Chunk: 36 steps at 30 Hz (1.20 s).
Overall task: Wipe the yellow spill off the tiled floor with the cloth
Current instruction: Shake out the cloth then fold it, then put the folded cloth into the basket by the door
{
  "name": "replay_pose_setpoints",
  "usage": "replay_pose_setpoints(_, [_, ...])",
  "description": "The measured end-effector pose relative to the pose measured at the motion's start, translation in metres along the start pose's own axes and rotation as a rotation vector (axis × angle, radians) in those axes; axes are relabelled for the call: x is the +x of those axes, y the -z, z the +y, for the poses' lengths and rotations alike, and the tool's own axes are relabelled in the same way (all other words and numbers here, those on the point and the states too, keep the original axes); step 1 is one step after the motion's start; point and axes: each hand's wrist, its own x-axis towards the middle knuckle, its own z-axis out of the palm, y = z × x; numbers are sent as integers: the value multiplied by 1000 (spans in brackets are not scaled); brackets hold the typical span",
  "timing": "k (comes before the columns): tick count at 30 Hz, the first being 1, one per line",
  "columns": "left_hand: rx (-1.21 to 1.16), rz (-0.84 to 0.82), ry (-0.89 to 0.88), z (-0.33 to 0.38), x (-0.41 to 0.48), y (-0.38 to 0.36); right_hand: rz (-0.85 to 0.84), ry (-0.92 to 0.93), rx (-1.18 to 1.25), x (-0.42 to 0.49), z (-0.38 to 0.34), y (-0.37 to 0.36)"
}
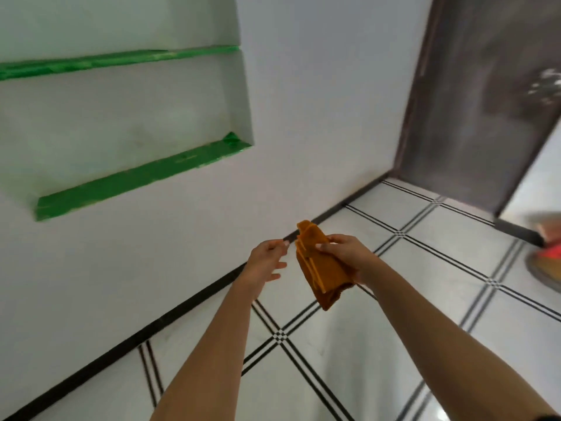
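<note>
A folded orange cloth (318, 268) hangs in the air above the white tiled floor (349, 344), gripped at its right edge by my right hand (346, 253). My left hand (267, 259) is just left of the cloth, fingers apart, not touching it. No yellow spill shows on the tiles in this view.
A white wall (303, 117) with a black skirting strip (182, 311) runs along the left. Green-edged recessed shelves (136, 174) are set into it. A dark door (473, 117) stands open at the back right, with blurred red and brown things (546, 253) on the floor by it.
</note>
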Motion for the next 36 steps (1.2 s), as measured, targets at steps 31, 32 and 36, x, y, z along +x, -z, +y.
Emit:
replay_pose_setpoints(31, [13, -843, 108, 122, 276, -840, 911, -183, 583, 48, 86, 778])
replay_pose_setpoints(32, [22, -843, 116, 128, 288, -860, 922, -192, 591, 55, 86, 801])
replay_pose_setpoints(36, [45, -866, 158, 152, 330, -950, 973, -209, 633, 87, 89, 895])
